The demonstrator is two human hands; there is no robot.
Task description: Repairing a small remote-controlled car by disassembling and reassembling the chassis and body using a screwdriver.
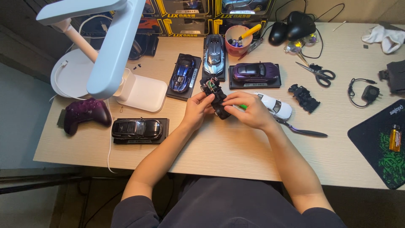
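- Wooden desk [236, 152] crowded with model cars on display bases, pushed back so the middle stays free.
- Left hand [196, 110] and right hand [249, 110] both clamp a black car chassis [218, 101], lifted mid-desk, wiring up.
- White car body shell [276, 107] lies just beside the right hand, within reach.

Chassis [217, 98] partly hidden btwn both hands: left hand [197, 110] covers its 9 o'clock side, right hand [249, 110] its 3 o'clock side; wiring at top too small to make out. Green tool [243, 107] mostly under right fingers, only a tip shows. White car [276, 107] has its 9 o'clock end behind right hand. Boxes [198, 12] at 12 o'clock cut by top edge. Lamp [114, 46] blocks desk parts behind it. Mat [386, 139] at 3 o'clock cut by right edge. Cup [237, 40] contents unclear.
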